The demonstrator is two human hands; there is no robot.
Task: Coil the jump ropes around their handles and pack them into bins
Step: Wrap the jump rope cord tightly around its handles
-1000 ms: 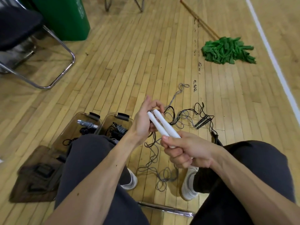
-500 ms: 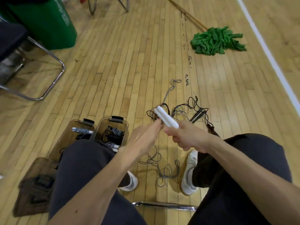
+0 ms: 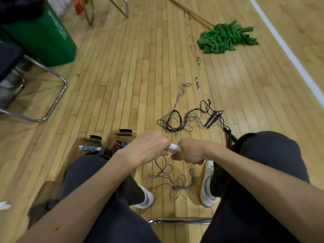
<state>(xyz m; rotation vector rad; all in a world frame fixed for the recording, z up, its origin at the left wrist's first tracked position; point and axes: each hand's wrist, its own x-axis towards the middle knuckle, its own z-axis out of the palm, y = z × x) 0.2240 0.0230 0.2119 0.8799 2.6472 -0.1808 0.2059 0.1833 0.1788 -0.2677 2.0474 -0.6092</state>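
I sit on a chair and hold two white jump-rope handles (image 3: 173,148) together between my knees. My right hand (image 3: 190,152) grips their near end; my left hand (image 3: 149,148) is curled over the far end, so only a short white piece shows. Their grey rope (image 3: 172,179) hangs down and lies in loose loops on the floor between my shoes. Further out, a tangle of black and grey ropes (image 3: 185,120) with black handles (image 3: 213,119) lies on the floor. Two clear bins (image 3: 121,135) stand by my left knee; a coiled grey rope (image 3: 89,149) lies in the left one.
A green bin (image 3: 43,37) and a black chair with a metal frame (image 3: 52,102) stand at the left. A green mop (image 3: 224,38) lies at the far right beside a white floor line (image 3: 289,51). A brown bag (image 3: 47,199) sits by the bins.
My hands have dropped lower and come together. My left hand, first at the handles' far tips, has closed over them, and the handles are now mostly hidden.
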